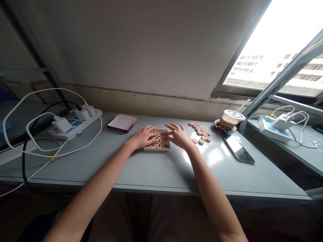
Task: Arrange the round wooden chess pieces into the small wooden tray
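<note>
A shallow box (156, 149) stands on the grey desk in front of me, with round wooden Chinese chess pieces (158, 145) laid in it, dark characters facing up. Across its left side lies my left hand (141, 137), fingers stretched over the pieces. My right hand (178, 136) is at the box's right edge, fingers spread, some fingertips touching or just above the pieces there. Whether a piece sits under those fingertips is hidden. To the right, a loose group of more Chinese chess pieces (200, 132) lies on the desk.
An open box lid (122, 122) lies at the back left. Power strips with white chargers (75, 124) and looping cables take up the far left. On the right are a lidded drink cup (230, 120) on a coaster and a phone (238, 148). Another power strip (275, 127) sits farther right.
</note>
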Action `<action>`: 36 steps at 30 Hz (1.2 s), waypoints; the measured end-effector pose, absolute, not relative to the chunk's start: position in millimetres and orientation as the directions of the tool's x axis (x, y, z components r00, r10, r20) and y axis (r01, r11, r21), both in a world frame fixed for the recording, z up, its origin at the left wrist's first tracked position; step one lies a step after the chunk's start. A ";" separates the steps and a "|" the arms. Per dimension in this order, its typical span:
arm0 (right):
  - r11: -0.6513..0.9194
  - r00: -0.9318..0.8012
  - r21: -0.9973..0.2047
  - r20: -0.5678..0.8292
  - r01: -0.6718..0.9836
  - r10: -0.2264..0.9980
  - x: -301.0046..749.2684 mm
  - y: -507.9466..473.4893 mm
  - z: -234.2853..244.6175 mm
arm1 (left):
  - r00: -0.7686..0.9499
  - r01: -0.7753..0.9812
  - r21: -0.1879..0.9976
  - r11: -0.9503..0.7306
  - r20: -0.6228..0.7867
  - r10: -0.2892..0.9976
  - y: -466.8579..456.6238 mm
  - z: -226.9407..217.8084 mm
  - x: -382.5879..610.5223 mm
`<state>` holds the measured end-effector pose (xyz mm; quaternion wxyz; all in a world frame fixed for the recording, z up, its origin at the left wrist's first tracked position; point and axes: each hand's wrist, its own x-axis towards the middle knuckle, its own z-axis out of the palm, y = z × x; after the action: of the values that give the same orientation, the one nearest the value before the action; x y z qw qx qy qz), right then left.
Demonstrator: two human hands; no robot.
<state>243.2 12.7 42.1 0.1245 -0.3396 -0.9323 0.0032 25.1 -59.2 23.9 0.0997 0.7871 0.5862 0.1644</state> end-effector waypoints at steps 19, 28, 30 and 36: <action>0.818 -0.757 -0.138 0.320 0.558 0.570 242.6 14.5 44.4 | 0.293 0.902 0.280 -0.328 0.160 0.943 -57.2 22.1 23.6; 0.830 -0.747 -0.146 0.373 0.538 0.550 241.6 15.3 42.3 | 0.277 0.919 0.251 -0.305 0.140 0.951 -59.7 25.8 26.6; 0.830 -0.743 -0.154 0.381 0.536 0.551 241.6 16.4 40.7 | 0.264 0.922 0.255 -0.292 0.140 0.954 -59.8 25.6 27.2; 0.803 -0.730 -0.135 0.350 0.580 0.587 245.5 22.5 33.7 | 0.238 0.924 0.279 -0.262 0.116 0.964 -56.7 21.1 24.7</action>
<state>245.5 22.5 33.7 0.1910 -0.3136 -0.9301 0.0082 24.7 -56.7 21.1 0.0759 0.7831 0.6029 0.1325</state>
